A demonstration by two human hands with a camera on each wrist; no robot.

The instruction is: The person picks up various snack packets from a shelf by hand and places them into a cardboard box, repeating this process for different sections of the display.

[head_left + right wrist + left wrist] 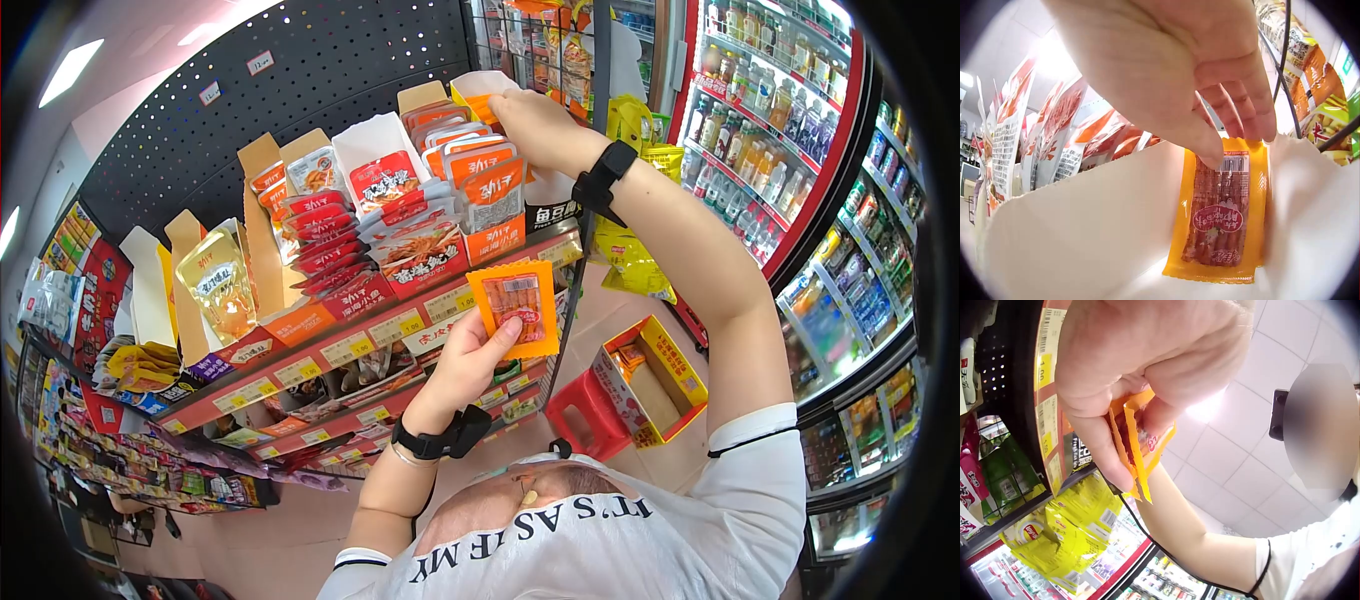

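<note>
My left hand [468, 358] pinches flat orange snack packets [517, 300], thumb across the front, in the head view. The left wrist view shows two packet edges [1138, 447] between that thumb and fingers. On the top shelf's right end, my right hand [540, 128] reaches into a small display box [482, 84]. In the right wrist view the box's white inner wall [1085, 231] surrounds an orange-edged packet [1219, 212] of reddish sticks. The right thumb lies on this packet's top front edge and the fingers are behind it.
Open snack boxes line the shelf, including red-and-white packets [380, 180] and orange packets [493, 190]. Yellow chip bags [630, 260] hang right of the shelf. An open yellow-red carton [655, 385] stands low beside a red stool [590, 410]. Drink fridges [770, 100] stand at right.
</note>
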